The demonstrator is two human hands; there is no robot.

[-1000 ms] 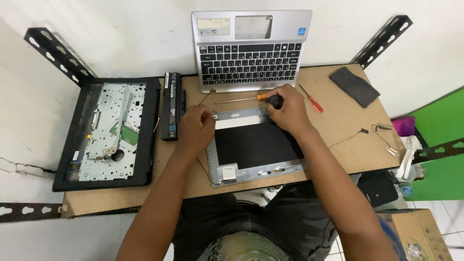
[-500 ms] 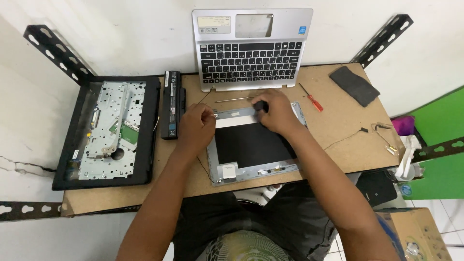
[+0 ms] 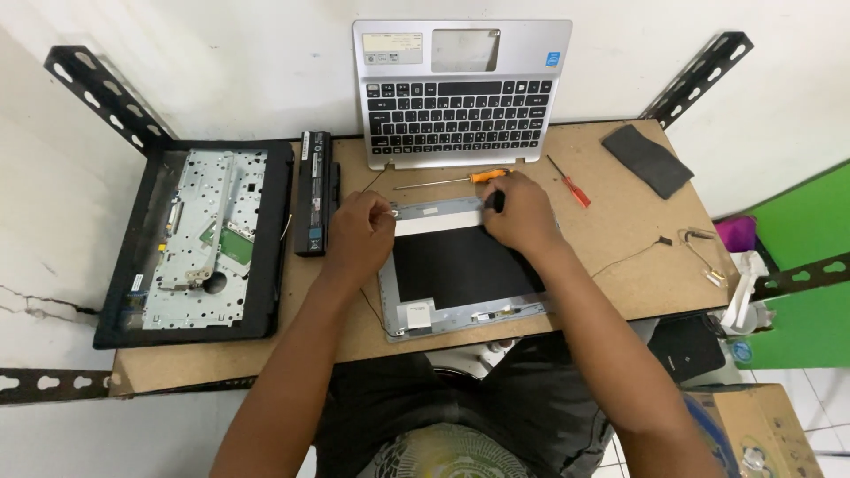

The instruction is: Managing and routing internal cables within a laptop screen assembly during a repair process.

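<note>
A laptop screen panel [image 3: 460, 270] lies flat on the table, its dark display set in a silver frame. My left hand [image 3: 359, 232] pinches the panel's top left corner at a small metal hinge [image 3: 390, 212]. Over the panel's top edge, my right hand [image 3: 521, 214] is closed around a small black-handled tool [image 3: 495, 202] that points down at the frame. Just beyond both hands lies an orange-handled screwdriver [image 3: 453, 181].
A silver keyboard case [image 3: 460, 97] leans at the table's back. A black battery [image 3: 315, 192] and an opened black laptop base [image 3: 199, 239] sit on the left. On the right are a red screwdriver [image 3: 568, 181], a dark pad [image 3: 648, 159] and loose cables [image 3: 699, 252].
My right hand slid left along the panel's top edge with the black tool, then came back slightly right. My left hand stayed at the top left corner.
</note>
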